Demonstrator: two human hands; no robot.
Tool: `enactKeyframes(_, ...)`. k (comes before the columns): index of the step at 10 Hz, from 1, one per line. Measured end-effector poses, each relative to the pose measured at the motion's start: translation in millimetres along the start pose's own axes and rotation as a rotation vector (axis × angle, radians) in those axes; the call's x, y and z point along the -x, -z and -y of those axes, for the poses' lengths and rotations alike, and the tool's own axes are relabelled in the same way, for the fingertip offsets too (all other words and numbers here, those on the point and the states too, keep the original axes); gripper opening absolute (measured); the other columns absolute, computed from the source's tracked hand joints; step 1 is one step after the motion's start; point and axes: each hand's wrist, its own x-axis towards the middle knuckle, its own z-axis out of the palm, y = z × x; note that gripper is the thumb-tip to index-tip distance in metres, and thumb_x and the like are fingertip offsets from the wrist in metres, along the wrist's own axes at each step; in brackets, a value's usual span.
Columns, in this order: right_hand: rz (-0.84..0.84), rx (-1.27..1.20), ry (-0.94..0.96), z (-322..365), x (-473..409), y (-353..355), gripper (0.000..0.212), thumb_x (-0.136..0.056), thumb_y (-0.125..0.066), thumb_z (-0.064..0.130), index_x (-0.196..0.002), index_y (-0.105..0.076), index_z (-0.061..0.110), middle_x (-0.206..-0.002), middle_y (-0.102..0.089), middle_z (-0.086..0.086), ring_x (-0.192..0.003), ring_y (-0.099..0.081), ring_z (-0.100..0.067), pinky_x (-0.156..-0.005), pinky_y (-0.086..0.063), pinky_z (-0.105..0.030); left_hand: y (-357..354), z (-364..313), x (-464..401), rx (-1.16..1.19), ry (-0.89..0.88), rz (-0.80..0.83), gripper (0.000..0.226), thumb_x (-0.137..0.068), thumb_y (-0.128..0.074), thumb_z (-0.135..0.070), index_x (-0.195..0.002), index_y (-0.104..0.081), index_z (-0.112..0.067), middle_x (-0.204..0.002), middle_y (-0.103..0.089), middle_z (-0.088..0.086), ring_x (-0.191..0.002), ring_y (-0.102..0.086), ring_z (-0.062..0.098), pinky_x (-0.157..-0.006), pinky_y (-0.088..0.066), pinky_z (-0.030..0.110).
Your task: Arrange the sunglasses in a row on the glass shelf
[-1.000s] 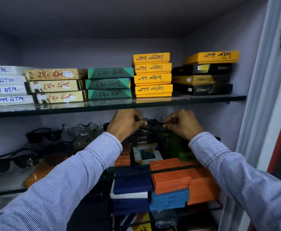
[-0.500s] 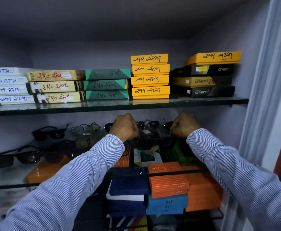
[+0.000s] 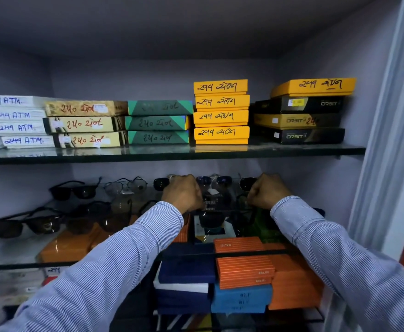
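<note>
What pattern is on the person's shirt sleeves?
Thin blue and white stripes on both long shirt sleeves, clearest in the head view.

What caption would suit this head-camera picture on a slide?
Both hands, left hand and right hand, set dark sunglasses on the glass shelf.

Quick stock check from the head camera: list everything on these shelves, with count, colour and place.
white boxes: four, upper glass shelf, far left
beige boxes: three, beside them
green boxes: three, centre
yellow boxes: four, right of centre
black and yellow boxes: four, far right
sunglasses: several pairs, dark, middle shelf
clear-lens glasses: one pair, back row
orange and blue boxes: several, below
left hand: fisted, middle shelf
right hand: fisted, middle shelf
</note>
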Motion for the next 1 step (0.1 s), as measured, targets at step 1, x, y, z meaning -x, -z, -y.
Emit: enactKeyframes(1,-0.138,-0.059,0.036,-2.8,17.8,3.9,0.019,-0.075,-0.082,0.024,-0.087,-0.082,0.010,-0.092,-0.077,-0.006,-0.086,-0.069,-0.018,-0.088,-0.056,-0.030,2.2,-3.6,14.6,-0.040,-0.073,-0.152,0.027,-0.078,-0.084,-0.039,-0.094,-0.079,-0.017,-0.101,-0.078,0.005,-0.102,-0.070,0.026,-0.091,-0.060,0.044)
